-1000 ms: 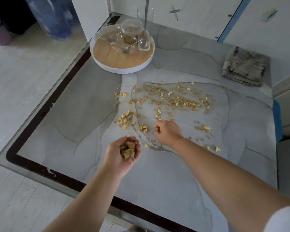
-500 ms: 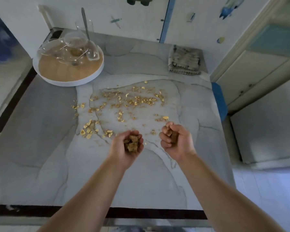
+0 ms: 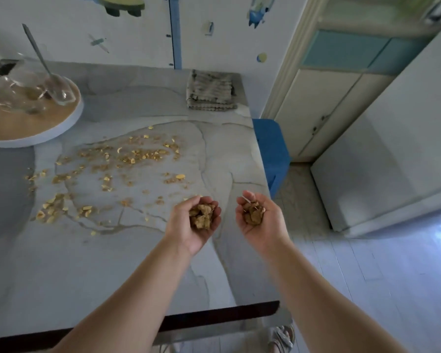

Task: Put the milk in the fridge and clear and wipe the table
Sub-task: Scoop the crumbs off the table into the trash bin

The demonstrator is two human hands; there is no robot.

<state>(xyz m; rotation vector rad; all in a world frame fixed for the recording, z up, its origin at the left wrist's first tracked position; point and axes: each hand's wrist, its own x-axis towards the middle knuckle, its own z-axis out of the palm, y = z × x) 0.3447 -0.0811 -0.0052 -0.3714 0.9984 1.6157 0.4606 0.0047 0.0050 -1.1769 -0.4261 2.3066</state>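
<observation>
You stand in a home's eating corner: a stone-patterned worktop strewn with food crumbs, a round tray of used glassware, a folded cloth, childlike stickers on the wall, cream cupboard doors, and a white cabinet, possibly a fridge.

Two crumb heaps: the left heap in my left hand, the right heap in my right hand. One counter, one round tray, one folded cloth, one spoon; loose crumbs beyond counting.
</observation>
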